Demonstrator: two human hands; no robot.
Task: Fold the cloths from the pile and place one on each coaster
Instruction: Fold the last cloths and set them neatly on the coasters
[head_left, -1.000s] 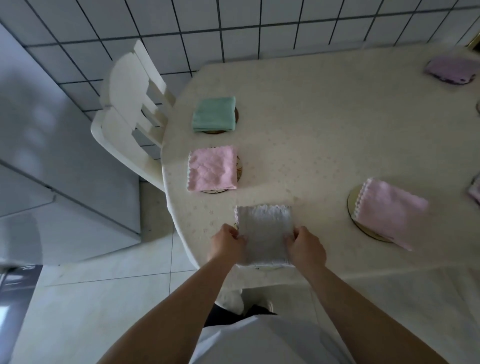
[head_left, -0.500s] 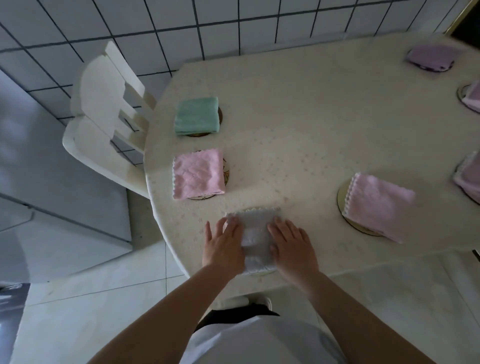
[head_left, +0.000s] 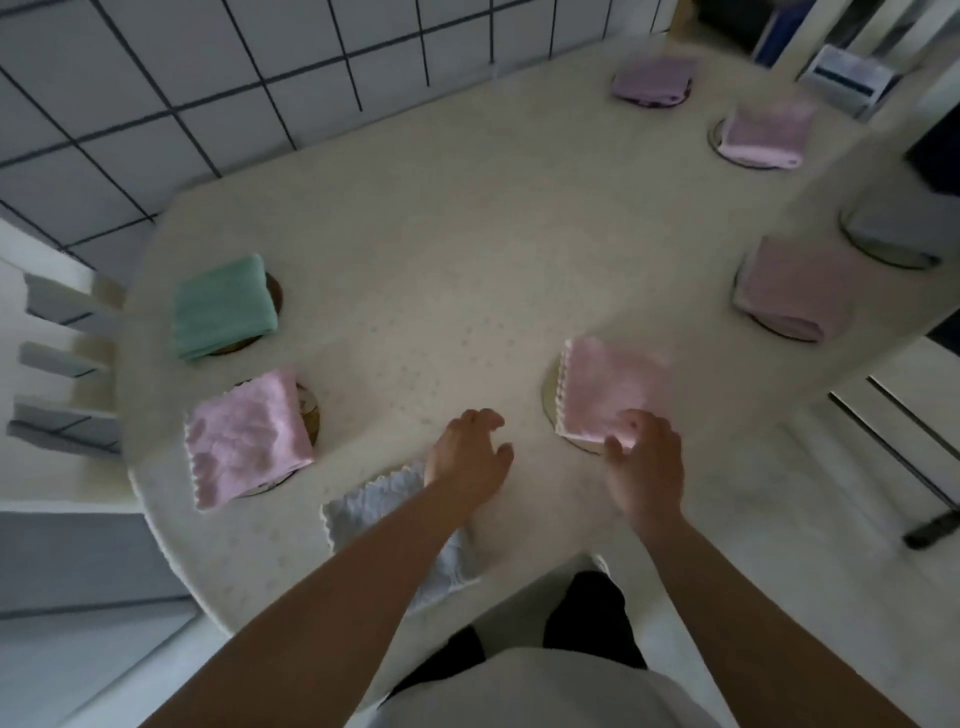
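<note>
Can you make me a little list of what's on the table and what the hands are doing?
table: cream tablecloth
green cloth: folded, on a coaster
pink cloths: one at left, one near the right hand, more at the far right, each on a coaster
grey cloth: folded at the near edge, partly under the left forearm
left hand: fingers loose, holds nothing
right hand: fingertips at the pink cloth's near corner

Single head-worn wide-angle view, looking forward and steeply down from above the person's own torso. Close range: both forearms run up from the bottom edge, left hand (head_left: 470, 457) and right hand (head_left: 644, 465) mid-frame. Beyond the hands the table (head_left: 467, 234) spreads; tiled wall past its far-left side, edges bowed.
</note>
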